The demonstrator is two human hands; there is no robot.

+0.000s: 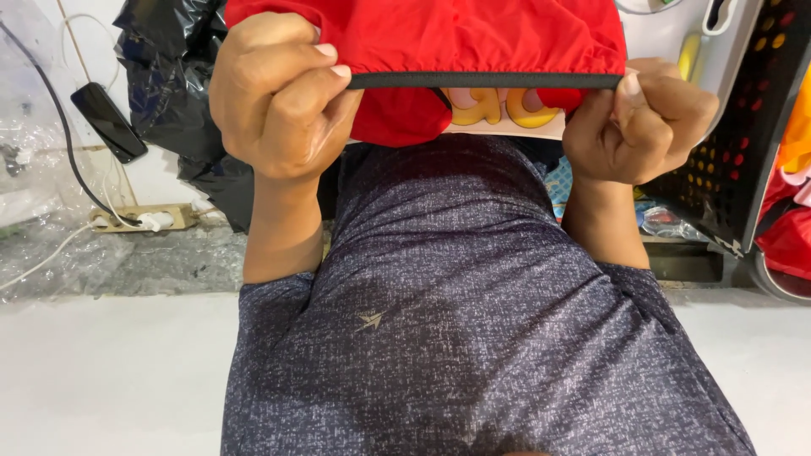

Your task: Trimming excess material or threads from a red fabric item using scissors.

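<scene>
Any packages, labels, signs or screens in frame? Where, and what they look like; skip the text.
Printed lettering: on a white panel of the red cloth, under its black band, between left hand and right hand; rounded yellow-orange shapes, partly hidden.
Small logo: chest of the grey speckled shirt; pale arrow shape.
Black slab, perhaps a phone or adapter: upper left on the wall; cannot tell if it has a screen.
No packages or signs seen.

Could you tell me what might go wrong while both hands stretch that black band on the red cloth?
1. The black band is pulled taut between the left hand and right hand; it could slip from a pinch and snap back.
2. The red cloth is gathered along the band, so harder pulling may strain that seam.
3. The cloth fills the top of the view and may hide things beyond it.
</scene>
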